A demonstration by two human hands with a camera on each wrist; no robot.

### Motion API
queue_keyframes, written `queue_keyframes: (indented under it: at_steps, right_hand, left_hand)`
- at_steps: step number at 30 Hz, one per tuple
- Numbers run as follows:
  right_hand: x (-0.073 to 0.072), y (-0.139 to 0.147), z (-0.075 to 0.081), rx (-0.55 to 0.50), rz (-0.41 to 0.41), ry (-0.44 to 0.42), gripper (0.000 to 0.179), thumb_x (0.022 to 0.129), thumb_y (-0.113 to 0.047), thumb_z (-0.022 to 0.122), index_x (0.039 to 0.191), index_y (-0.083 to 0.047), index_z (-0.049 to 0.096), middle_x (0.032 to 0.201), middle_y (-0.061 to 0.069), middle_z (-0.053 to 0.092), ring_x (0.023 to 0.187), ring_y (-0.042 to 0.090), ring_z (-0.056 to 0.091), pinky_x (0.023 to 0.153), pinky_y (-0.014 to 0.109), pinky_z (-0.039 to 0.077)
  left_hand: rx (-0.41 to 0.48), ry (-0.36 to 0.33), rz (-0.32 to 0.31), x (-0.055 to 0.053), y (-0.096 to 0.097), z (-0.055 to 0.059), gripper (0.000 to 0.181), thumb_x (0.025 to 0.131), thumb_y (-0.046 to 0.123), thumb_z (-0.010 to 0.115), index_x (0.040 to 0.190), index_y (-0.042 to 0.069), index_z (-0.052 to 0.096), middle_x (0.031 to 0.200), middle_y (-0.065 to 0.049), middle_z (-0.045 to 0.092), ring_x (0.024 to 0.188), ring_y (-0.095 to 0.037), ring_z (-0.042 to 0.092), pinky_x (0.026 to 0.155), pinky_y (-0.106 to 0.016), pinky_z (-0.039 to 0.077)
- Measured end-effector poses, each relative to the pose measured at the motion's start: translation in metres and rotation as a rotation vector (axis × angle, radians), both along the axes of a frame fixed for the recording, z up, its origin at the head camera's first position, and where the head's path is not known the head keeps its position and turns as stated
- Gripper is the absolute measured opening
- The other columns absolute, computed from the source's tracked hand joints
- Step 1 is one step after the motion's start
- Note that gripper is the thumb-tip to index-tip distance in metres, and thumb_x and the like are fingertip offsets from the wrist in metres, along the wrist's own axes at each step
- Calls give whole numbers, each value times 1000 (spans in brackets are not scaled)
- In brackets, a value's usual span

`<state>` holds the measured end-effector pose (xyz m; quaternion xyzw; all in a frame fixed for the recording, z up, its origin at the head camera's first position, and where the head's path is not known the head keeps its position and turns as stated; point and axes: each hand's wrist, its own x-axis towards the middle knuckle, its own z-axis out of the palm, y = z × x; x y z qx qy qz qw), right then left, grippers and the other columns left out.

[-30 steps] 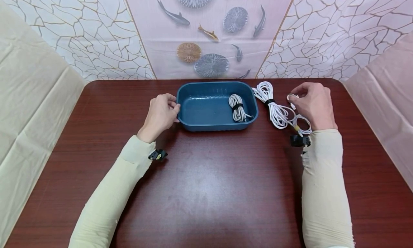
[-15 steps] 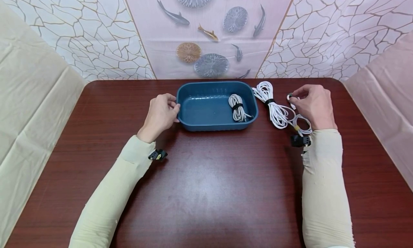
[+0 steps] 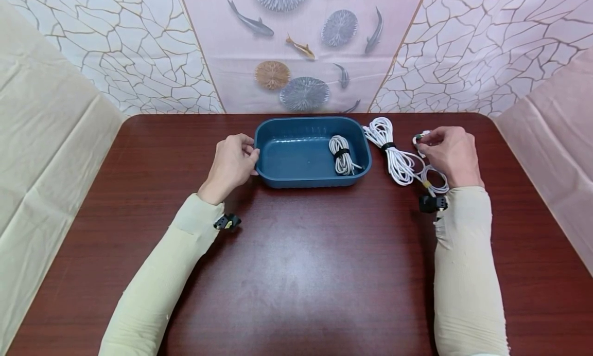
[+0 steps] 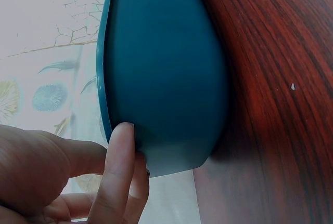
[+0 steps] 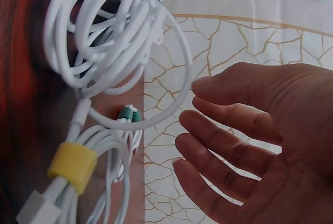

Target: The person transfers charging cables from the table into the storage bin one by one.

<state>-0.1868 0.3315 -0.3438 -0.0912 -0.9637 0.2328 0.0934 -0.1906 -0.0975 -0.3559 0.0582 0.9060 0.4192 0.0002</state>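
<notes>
My left hand (image 3: 230, 161) holds the left end of a blue plastic bin (image 3: 301, 182). In the left wrist view, one finger lies along the outer wall just under the rim. A coiled white cable (image 3: 342, 158) bound with a black tie lies in the bin's right end. My right hand (image 3: 451, 153) hovers at the far right, fingers apart and loosely bent, with nothing between them. Just past its fingertips lies a small white cable bundle with a green tie (image 5: 127, 114), partly hidden in the head view. Near the wrist rests a cable coil with a yellow tie (image 5: 73, 167).
Between the bin and my right hand lies a large white cable bundle (image 3: 399, 165) with a black tie. Everything stands near the back edge of the dark red wooden table (image 3: 296, 263). A patterned cloth backdrop (image 3: 303, 68) rises directly behind, and plain cloth hangs at both sides.
My right hand has drawn slightly back toward me, and more of the green-tied cable bundle shows past its fingertips. The left hand and the bin stay in place.
</notes>
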Motion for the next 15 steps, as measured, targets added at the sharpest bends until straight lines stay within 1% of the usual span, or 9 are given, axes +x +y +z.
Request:
queue_keyframes:
  at_steps: [7,10,15]
  right_hand:
    - [0,4,-5,-8,-5,1,26,92,-21,67,106,-2,77,109,24,73,97,34,62,71,32,43]
    - [-1,6,-6,-15,-10,-10,27,92,-21,66,107,-1,77,111,24,73,101,36,61,74,36,44]
    - [-1,9,-6,-15,-17,-43,29,93,-22,64,109,-1,75,114,27,70,102,37,59,75,38,44]
  left_hand:
    - [-1,-1,-3,0,0,0,33,102,12,61,127,-10,61,101,-19,70,65,-21,75,54,-22,61]
    - [1,4,-2,0,0,0,33,101,12,61,126,-10,61,101,-19,70,65,-21,75,54,-22,61]
    - [2,11,-2,-1,0,0,32,101,10,61,126,-10,62,100,-19,70,65,-21,75,54,-22,61]
